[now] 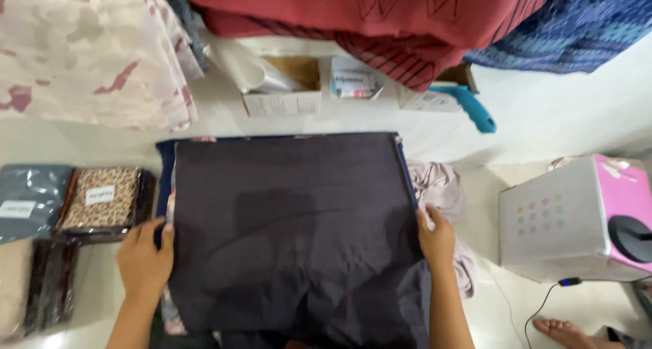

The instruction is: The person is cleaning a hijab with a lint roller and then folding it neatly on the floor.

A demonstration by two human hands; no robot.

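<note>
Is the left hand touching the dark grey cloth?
Touching. The head view shows the left hand with its thumb and fingers lying on the left edge of the dark grey cloth, with no gap.

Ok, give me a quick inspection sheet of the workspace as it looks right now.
Surface: pale floor, work laid out flat on it.
Job's things: dark grey cloth spread flat over a navy layer.
Clutter: bagged fabric packs at left, pale pink cloth bunched at right, open cardboard boxes behind, white and pink box at right.
Grips: left hand on the cloth's left edge; right hand on its right edge.
Cables: black cable running from the box.
Surroundings: hanging fabrics above; a bare foot at lower right.
</note>
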